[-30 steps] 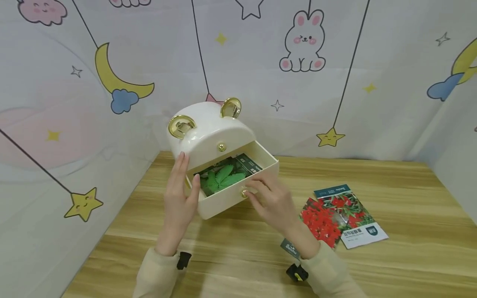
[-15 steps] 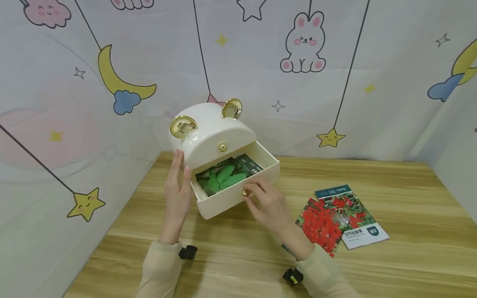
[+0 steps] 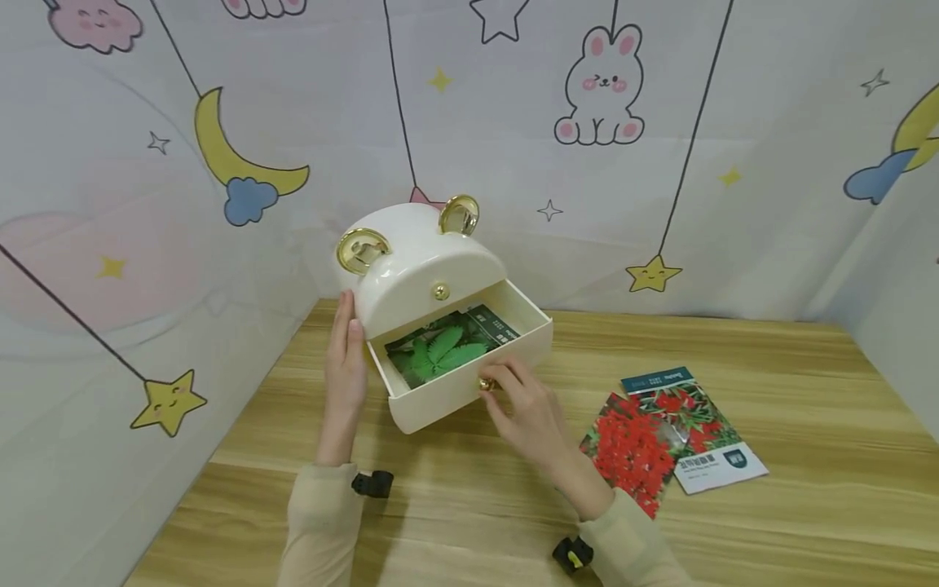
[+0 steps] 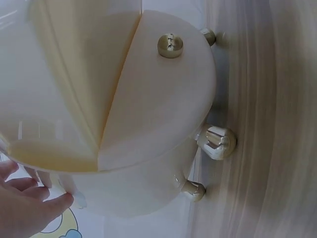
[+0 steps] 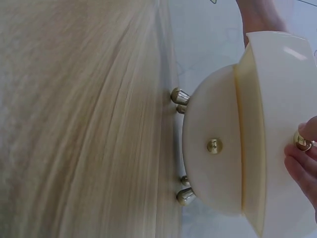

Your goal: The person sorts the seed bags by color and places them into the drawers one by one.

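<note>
A white drawer box [image 3: 411, 244] with gold ears and gold ball feet stands tilted in the head view's middle. Its drawer [image 3: 433, 401] is pulled out and holds several seed packets; the top one [image 3: 440, 352] shows green leaves. My right hand [image 3: 531, 416] pinches the gold drawer knob [image 5: 302, 141] between thumb and fingers. Against the box's left side rests my left hand [image 3: 343, 371], its fingers straight, thumb near the drawer's rear corner. A lower drawer [image 4: 163, 94] with its own gold knob [image 4: 170, 45] sits closed beneath, seen in both wrist views.
To the right on the wooden table [image 3: 822, 391] lie two seed packets with red flowers, a front one [image 3: 631, 448] overlapping a rear one [image 3: 704, 424]. A patterned cloth [image 3: 499, 147] hangs close behind the box. Black wrist straps [image 3: 372, 484] show at both sleeves.
My left hand has slid outward along the box's side, its thumb leaving the drawer's edge. My right hand keeps its pinch on the knob; the drawer stands about equally far out.
</note>
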The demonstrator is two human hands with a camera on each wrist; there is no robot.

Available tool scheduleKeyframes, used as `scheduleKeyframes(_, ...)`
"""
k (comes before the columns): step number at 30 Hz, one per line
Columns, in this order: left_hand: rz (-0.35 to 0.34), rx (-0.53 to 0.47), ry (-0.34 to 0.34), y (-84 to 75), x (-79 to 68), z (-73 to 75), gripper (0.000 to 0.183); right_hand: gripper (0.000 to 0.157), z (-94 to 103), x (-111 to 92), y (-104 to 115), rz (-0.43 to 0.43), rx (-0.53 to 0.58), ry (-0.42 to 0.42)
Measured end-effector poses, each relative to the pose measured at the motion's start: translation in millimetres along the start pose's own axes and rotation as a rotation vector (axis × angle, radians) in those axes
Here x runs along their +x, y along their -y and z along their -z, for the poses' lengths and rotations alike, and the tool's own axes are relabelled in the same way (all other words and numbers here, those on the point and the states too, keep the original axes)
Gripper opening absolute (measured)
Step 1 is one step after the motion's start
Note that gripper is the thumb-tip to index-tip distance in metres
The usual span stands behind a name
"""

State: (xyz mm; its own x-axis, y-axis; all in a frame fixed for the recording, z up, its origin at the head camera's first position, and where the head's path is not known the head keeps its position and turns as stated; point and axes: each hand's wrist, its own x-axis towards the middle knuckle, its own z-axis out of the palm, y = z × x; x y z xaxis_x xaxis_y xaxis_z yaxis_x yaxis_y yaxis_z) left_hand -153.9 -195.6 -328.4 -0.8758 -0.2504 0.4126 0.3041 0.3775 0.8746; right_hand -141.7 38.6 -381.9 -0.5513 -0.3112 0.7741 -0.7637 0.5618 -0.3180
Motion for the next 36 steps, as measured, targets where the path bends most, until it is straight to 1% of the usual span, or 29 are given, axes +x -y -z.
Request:
scheduleKeyframes(2, 0.005, 0.005, 0.01, -4.6, -1.7, 1.6, 0.046, 0.019, -0.2, 0, 1, -0.015, 0.011, 0.013)
scheduleKeyframes(7, 0.006, 0.003, 0.032, -4.8, -1.1, 3.3, 0.046, 0.018, 0.8, 0, 2, -0.055, 0.022, 0.042)
scheduleKeyframes(11, 0.009, 0.013, 0.034, -6.2, -1.0, 3.2, 0.046, 0.018, 1.7, 1, 2, -0.063, 0.022, 0.048)
scheduleKeyframes(15, 0.015, -0.001, 0.039, -5.6, -2.1, 3.3, 0.046, 0.018, 2.5, 2, 3, -0.057, 0.021, 0.047)
scheduleKeyframes(17, 0.013, -0.019, 0.04, -1.7, -1.1, 3.3, 0.046, 0.018, 2.4, 3, 3, -0.05, 0.024, 0.046)
scheduleKeyframes(19, 0.009, -0.03, 0.034, 5.9, 0.5, 2.7, 0.045, 0.018, 1.9, 4, 3, -0.043, 0.025, 0.045)
scheduleKeyframes(23, -0.001, -0.019, 0.018, 23.0, 5.6, 0.6, 0.045, 0.017, 0.5, 6, 1, -0.023, 0.029, 0.04)
scheduleKeyframes(25, -0.011, -0.014, 0.012, 27.7, 7.2, -0.4, 0.045, 0.017, -0.4, 7, 1, -0.013, 0.028, 0.037)
scheduleKeyframes(29, -0.018, -0.017, 0.005, 30.1, 7.4, -1.4, 0.045, 0.017, -1.4, 10, 0, -0.008, 0.028, 0.036)
scheduleKeyframes(36, -0.002, -0.034, 0.026, 29.3, 6.0, 0.2, 0.045, 0.017, -2.2, 14, -1, -0.042, 0.057, 0.067)
